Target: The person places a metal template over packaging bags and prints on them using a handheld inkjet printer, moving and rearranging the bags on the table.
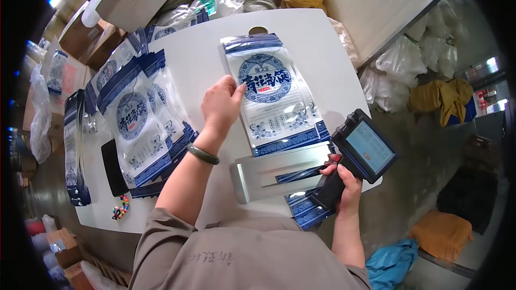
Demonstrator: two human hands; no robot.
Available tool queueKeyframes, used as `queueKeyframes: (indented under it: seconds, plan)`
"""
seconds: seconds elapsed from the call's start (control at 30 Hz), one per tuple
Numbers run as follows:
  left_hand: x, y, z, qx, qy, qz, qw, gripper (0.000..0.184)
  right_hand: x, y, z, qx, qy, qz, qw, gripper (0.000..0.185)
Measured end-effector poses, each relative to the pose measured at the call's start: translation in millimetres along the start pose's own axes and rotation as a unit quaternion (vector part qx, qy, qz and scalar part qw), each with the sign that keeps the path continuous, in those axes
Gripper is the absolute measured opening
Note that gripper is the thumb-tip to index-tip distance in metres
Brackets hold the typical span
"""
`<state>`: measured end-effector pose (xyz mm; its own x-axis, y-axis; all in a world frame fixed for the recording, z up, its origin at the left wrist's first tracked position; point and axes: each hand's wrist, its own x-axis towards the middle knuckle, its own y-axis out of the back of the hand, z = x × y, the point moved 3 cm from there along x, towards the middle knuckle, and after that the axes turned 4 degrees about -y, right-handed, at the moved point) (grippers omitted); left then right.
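Note:
A stack of blue-and-white printed plastic bags [271, 107] lies on the white table in front of me. My left hand [221, 102] is at the stack's left edge, fingers curled and the thumb touching the top bag. Whether a bag edge is pinched between them is hidden. In my right hand [346, 182] is a black handheld printer [328, 190], gripped by its handle, its lit screen [370, 149] facing up. Below the stack sits a flat metal plate [250, 180], partly under the printer. More blue-edged bags [306, 212] stick out by the plate and the printer's handle.
To the left, more printed bags [131, 113] are piled on the table [201, 37], beside a black phone-like object [113, 167] and a colourful beaded string [121, 208]. Cardboard boxes [131, 0] stand behind on the left. Clear plastic sacks [400, 62] are at the right.

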<state>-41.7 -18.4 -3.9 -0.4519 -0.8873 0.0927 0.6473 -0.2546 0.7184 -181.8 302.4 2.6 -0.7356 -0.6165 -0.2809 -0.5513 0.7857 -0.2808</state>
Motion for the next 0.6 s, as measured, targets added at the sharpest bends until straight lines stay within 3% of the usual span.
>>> queueKeyframes:
  seconds: [0.13, 0.3, 0.4, 0.5, 0.6]
  plan:
    - [-6, 1, 2, 0.033, -0.032, 0.036, 0.998, 0.031, 0, 1, 5, -0.005, -0.016, -0.006, 1.000, 0.041]
    - [-15, 12, 20, 0.152, -0.145, 0.070, 0.975, 0.034, 2, 3, 7, -0.006, -0.017, 0.000, 1.000, 0.040]
    - [-17, 19, 24, 0.126, -0.176, 0.105, 0.971, 0.022, 1, -1, 5, -0.003, -0.008, 0.013, 1.000, 0.039]
    - [-14, 17, 12, -0.184, -0.045, 0.039, 0.981, 0.014, 1, -1, 5, -0.007, -0.018, 0.004, 1.000, 0.039]
    - [-12, 12, -8, -0.346, -0.080, 0.071, 0.932, 0.029, 2, 4, 6, -0.032, -0.027, -0.005, 0.999, 0.038]
